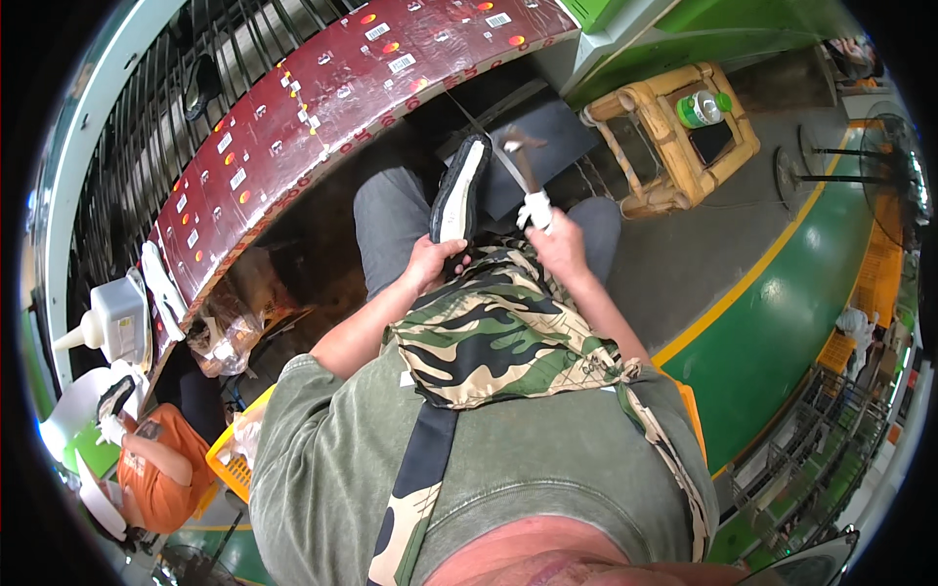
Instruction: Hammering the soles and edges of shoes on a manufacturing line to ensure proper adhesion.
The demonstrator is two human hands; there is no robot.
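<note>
My left hand [432, 262] is closed round one end of a black shoe [456, 200], its pale underside turned up and its other end pointing away from me. A tool that looks like a hammer [533, 200] is in my right hand [561, 246], gripped by its white-wrapped handle. Motion blurs its head, which is beside the shoe's far end; I cannot tell whether they touch. Below both hands, a camouflage apron [489, 322] covers my lap. Between my knees and the bench stands a dark flat-topped block [552, 137].
A bench edge covered in dark red printed sheeting [293, 127] curves across the front and left. At the right, a bamboo stool [674, 181] holds a green-capped bottle [705, 109] and a dark flat object. A co-worker in orange [166, 474] handles a shoe at far left.
</note>
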